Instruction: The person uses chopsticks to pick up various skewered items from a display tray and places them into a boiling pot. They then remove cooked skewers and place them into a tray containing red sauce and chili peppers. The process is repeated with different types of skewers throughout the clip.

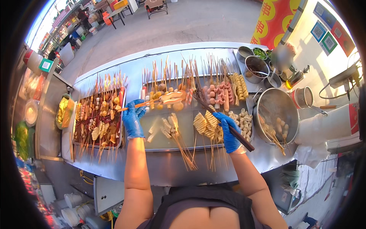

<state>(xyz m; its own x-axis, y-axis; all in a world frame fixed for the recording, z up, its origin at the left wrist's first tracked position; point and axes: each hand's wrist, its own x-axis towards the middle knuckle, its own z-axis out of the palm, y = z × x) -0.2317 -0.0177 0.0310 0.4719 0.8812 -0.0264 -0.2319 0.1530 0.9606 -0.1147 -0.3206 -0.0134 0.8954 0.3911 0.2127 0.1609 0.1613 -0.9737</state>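
Observation:
My left hand [133, 118], in a blue disposable glove, grips the bare ends of a few wooden skewers. The pale, brown-edged food pieces [171, 98] on them point right, above a divided metal tray [183, 130] of broth. In my blue-gloved right hand [229, 132] is a pair of long dark chopsticks [241, 138], slanting up and left over the tray. Folded tofu-sheet skewers [211, 121] lie just left of that hand, knotted white pieces [246, 121] to its right. Nearer me, pale strip skewers [171, 126] rest in the tray, their sticks over its front edge.
A tray of sauced skewers [98, 117] stands at the left. On the right, a deep steel pot [276, 98] holds skewers in liquid. Behind it are seasoning pots [256, 67] and an oil bottle [294, 80]. A yellow-filled container [65, 111] sits far left.

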